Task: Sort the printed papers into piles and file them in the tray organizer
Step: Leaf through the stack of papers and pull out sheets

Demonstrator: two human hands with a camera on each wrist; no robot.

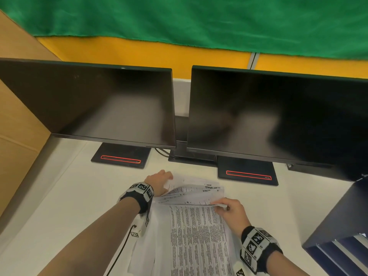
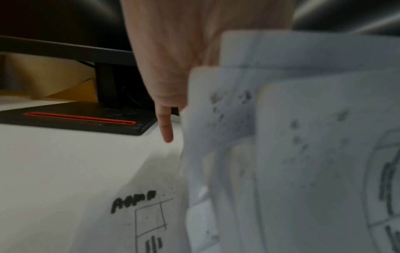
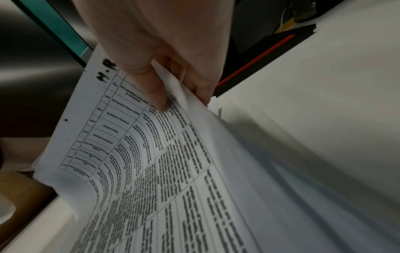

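A loose pile of printed papers (image 1: 196,242) lies on the white desk (image 1: 69,196) in front of me. Its top sheet is a dense printed table (image 3: 164,162). Several sheets (image 1: 197,193) are lifted and fanned above the pile's far end. My left hand (image 1: 159,181) holds them at their left side; in the left wrist view the raised sheets (image 2: 292,137) hide most of its fingers, and one finger (image 2: 165,130) hangs down. My right hand (image 1: 229,209) pinches the near right edge of the lifted sheets (image 3: 179,92) between thumb and fingers. The dark tray organizer (image 1: 334,222) stands at the right.
Two dark monitors (image 1: 99,108) (image 1: 278,120) stand side by side behind the papers, their black bases (image 1: 121,156) (image 1: 248,172) marked with red slots. A cardboard wall (image 1: 18,126) borders the desk on the left. A black cable (image 1: 121,251) hangs from my left wrist.
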